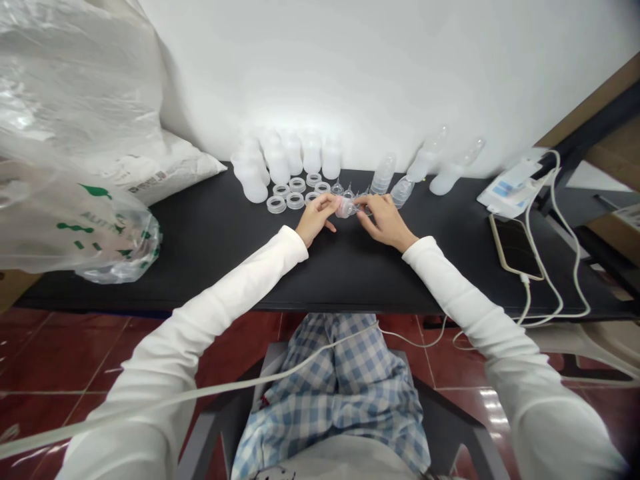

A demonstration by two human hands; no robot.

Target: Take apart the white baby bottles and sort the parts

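Held ring (pixel 343 209) w/ a clear teat (pixel 353 207) poking out: mid-table, off the surface, btwn both hands; clock dirs taken from it, 12 = wall side. L hand (pixel 315 219) at approx 8, fingertips & thumb pinched on the ring. R hand (pixel 384 220) at approx 4, thumb & fingers narrowed on the teat's tip.

Just beyond, approx 12 to 1: loose teats (pixel 349 191) stood close tog., tips up, partly hidden by fingers. At 9–10: loose rings (pixel 295 200), lying flat in rough rows, nearest ones by the L hand. Behind those, 10–11: white bottles (pixel 277 159), grouped nr the wall (pixel 400 80).

At approx 2: clear domed caps (pixel 383 173), just past the R hand; farther, same dir., 2 capped bottles (pixel 456 170), tilted in view.

Farther out: at 3, a white/blue packet (pixel 510 190); btwn 3 & 4, phone (pixel 517 248), screen dark, plugged into a white cable (pixel 527 297). At 9, big plastic bag (pixel 115 233) w/ green print, on the table's (pixel 225 260) L end. At 6, checked trousers (pixel 330 380) & a grey chair (pixel 213 427), red tiles (pixel 60 353) below.
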